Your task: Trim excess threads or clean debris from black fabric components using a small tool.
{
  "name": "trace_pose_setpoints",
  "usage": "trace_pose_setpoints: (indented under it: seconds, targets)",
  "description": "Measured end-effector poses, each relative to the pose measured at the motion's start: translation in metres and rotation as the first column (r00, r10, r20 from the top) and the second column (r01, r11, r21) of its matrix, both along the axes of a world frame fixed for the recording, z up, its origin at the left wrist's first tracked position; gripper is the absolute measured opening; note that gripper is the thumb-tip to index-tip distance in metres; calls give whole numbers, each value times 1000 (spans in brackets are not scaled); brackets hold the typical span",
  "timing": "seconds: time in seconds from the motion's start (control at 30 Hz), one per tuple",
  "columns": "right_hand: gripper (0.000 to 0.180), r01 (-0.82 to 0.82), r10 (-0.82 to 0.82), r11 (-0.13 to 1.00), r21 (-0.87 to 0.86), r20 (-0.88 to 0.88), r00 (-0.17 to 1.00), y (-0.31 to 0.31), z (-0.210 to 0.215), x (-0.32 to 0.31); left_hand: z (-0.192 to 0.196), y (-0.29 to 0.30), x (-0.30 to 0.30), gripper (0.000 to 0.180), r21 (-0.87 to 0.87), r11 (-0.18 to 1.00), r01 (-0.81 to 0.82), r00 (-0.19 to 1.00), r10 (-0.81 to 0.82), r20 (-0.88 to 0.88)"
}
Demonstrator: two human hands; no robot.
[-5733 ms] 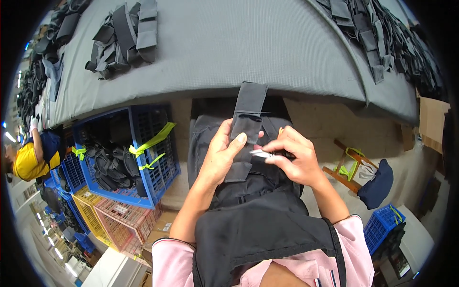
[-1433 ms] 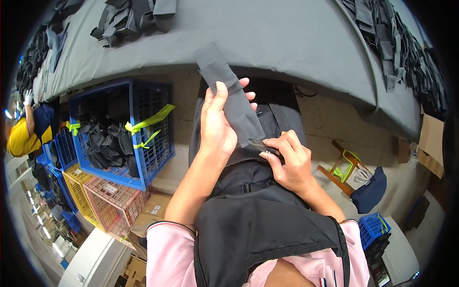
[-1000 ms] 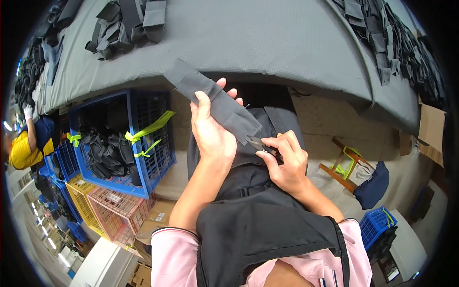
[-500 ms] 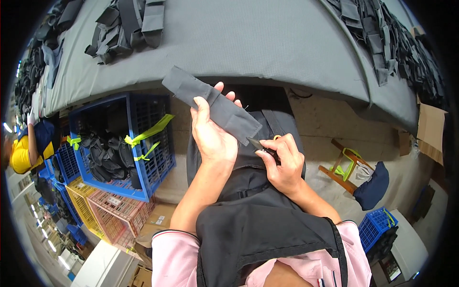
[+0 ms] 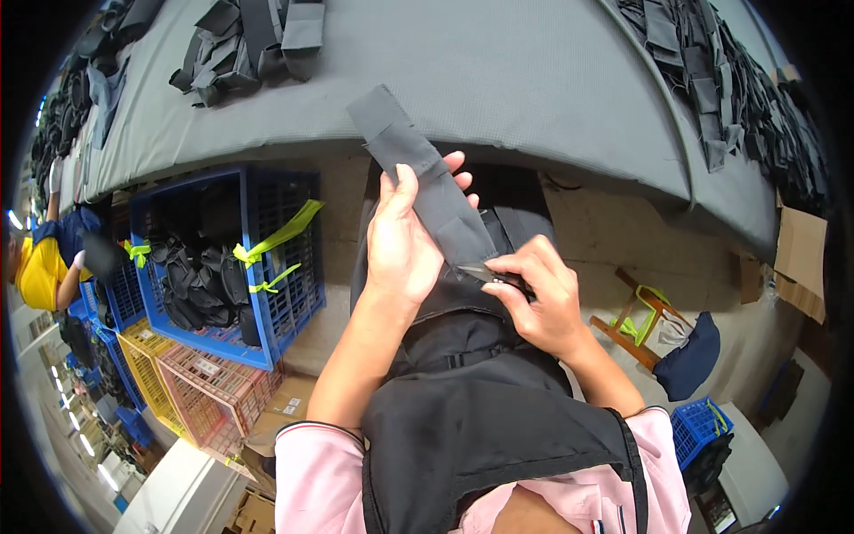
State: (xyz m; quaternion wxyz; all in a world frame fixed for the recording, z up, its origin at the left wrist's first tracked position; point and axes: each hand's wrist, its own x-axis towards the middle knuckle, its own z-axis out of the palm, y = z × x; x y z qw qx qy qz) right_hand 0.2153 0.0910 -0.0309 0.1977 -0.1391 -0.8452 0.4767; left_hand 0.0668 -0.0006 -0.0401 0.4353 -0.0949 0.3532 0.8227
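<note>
My left hand [image 5: 400,249] is closed on a dark grey fabric strip [image 5: 454,209], thumb on top and fingers beneath. The strip is made of stitched, layered pieces and slants from upper left to lower right above my lap. Small thread snips [image 5: 474,270] are pinched in my right hand [image 5: 547,298], their blades pointing left. The blade tips are at the strip's lower end; whether they touch a thread there is too small to tell. My fingers hide most of the snips' handle.
Ahead is a grey-covered table [image 5: 498,80], with fabric strips [image 5: 253,44] piled at left and more strips [image 5: 703,80] at right. A blue crate [image 5: 258,267] of black pieces stands left, near a pink crate [image 5: 209,392]. A wooden stool [image 5: 627,338] is right. Another person [image 5: 49,267] works far left.
The fabric strip has turned steeper, its upper end moving right. The snips have come against its lower end. My view has shifted slightly, and the far-left person's arm has moved.
</note>
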Motion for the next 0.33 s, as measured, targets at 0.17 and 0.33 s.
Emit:
trace_pose_setpoints:
  seconds: [0.17,0.33]
  targets:
    - [26,-13,43,959,-284,99,994,12,23,-5,5,-5,0,40,49,976,212,975,-208,-74]
    - [43,-103,163,965,-241,243,956,23,-4,-31,7,-1,0,40,38,970,238,967,-234,-97]
